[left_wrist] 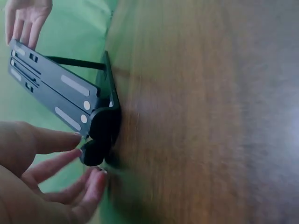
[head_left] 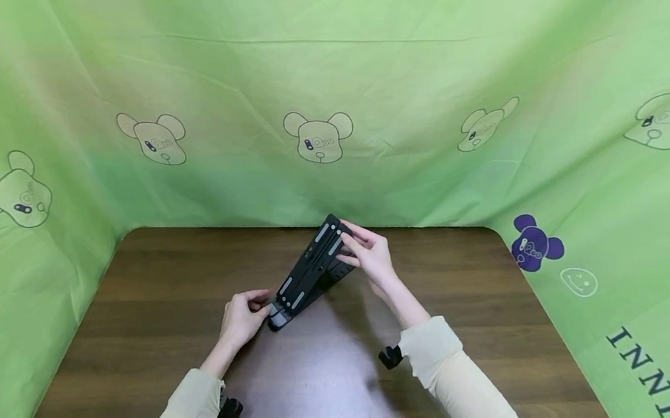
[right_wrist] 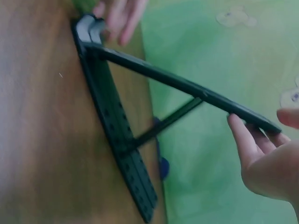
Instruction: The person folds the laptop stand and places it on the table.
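Observation:
A black folding laptop stand [head_left: 310, 266] with grey pads stands partly unfolded on the table. Its top plate [left_wrist: 56, 86] slopes up from the hinge end, and a strut [right_wrist: 168, 122] joins that plate to the perforated base [right_wrist: 126, 158]. At the low end, the thumb and fingers of my left hand [head_left: 243, 319] pinch the stand's front lip [left_wrist: 96, 151]. My right hand [head_left: 372, 257] grips the raised end, thumb over the top face and fingers underneath [right_wrist: 243, 137].
The brown wooden table [head_left: 155, 303] has a rounded back edge. A green cloth [head_left: 406, 181] with printed bear heads hangs behind it and along both sides. Each sleeved wrist carries a small black camera [head_left: 391, 357].

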Available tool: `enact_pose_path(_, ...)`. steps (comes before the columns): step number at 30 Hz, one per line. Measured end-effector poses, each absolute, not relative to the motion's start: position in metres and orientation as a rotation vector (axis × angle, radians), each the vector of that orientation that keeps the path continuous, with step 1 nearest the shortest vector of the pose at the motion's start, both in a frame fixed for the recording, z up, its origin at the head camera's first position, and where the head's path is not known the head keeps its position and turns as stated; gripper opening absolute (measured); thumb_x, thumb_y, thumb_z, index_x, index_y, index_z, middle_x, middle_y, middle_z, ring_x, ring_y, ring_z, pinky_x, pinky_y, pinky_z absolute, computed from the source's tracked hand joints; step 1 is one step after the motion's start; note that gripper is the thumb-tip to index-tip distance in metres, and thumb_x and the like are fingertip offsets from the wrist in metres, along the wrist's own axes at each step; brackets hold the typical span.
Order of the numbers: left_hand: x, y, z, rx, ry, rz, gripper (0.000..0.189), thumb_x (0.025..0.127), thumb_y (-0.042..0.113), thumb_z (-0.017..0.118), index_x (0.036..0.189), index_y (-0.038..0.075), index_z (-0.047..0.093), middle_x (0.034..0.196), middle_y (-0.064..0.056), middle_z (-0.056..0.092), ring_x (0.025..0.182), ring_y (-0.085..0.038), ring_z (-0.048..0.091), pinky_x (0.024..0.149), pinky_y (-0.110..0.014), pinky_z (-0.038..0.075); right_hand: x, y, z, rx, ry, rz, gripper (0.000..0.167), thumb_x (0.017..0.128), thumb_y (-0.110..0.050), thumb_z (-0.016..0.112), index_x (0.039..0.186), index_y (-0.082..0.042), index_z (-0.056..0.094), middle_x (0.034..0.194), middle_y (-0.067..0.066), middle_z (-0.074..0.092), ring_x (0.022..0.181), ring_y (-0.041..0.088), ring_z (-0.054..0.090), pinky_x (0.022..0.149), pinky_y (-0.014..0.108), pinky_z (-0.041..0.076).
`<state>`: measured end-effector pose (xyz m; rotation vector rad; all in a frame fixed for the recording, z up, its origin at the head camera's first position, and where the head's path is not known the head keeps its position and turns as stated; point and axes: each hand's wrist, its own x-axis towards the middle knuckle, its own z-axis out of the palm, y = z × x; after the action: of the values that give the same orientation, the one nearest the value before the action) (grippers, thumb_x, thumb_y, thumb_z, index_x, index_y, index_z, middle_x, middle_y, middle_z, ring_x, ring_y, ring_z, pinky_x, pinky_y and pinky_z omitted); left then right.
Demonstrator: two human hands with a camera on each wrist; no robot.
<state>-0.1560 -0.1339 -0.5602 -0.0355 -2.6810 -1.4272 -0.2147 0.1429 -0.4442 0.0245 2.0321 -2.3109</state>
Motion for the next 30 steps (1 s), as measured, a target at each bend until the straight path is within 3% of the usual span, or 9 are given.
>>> enact_pose_path(5,-0.142,-0.131,-0.550,-0.025,-2.732,-1.468,0.038,0.091,0.008,0.079,0.126,-0.005,0.076,0.082,-0.007,0.074,0.065,-0.005,0.065,0.063,-0.023,0.051,-0.224,0.158,-0.432,-0.075,2.025,-2.188,0.046,0.114,-0.005,0.056,0.159,0.003,0.054,0.156,0.033,0.059,0.093,0.008,0.079,0.094,0.035,0.068)
enact_pose_path(10,-0.132,-0.121,-0.533,0.069,-2.719,-1.646,0.036,0.095,-0.001,0.074,0.129,-0.011,0.071,0.075,-0.010,0.074,0.055,-0.012,0.071,0.055,-0.024,0.057,-0.230,0.163,-0.429,-0.137,2.010,-2.138,0.045,0.114,-0.003,0.055,0.158,0.005,0.053,0.160,0.034,0.055,0.096,0.010,0.080,0.091,0.032,0.069)
enact_pose_path(18,-0.133,-0.117,-0.531,0.189,-2.665,-1.740,0.033,0.095,-0.009,0.073,0.128,-0.013,0.071,0.075,-0.013,0.074,0.059,-0.016,0.076,0.055,-0.019,0.060,-0.229,0.161,-0.430,-0.124,2.023,-2.161,0.044,0.112,-0.001,0.057,0.155,0.007,0.055,0.153,0.033,0.060,0.093,0.011,0.080,0.090,0.030,0.069)
enact_pose_path(23,-0.132,-0.118,-0.532,0.198,-2.677,-1.719,0.036,0.093,-0.009,0.073,0.129,-0.014,0.071,0.074,-0.010,0.075,0.061,-0.020,0.079,0.055,-0.015,0.057,-0.227,0.162,-0.429,-0.112,2.016,-2.157,0.046,0.111,0.003,0.057,0.156,0.007,0.053,0.156,0.035,0.056,0.094,0.007,0.079,0.092,0.031,0.068)
enact_pose_path(30,-0.135,-0.120,-0.532,0.211,-2.684,-1.717,0.038,0.092,-0.008,0.071,0.130,-0.016,0.072,0.080,-0.016,0.079,0.063,-0.023,0.080,0.058,-0.021,0.062,-0.222,0.164,-0.428,-0.102,1.982,-2.177,0.051,0.107,0.012,0.057,0.157,0.009,0.051,0.160,0.036,0.051,0.099,0.004,0.078,0.095,0.034,0.067)
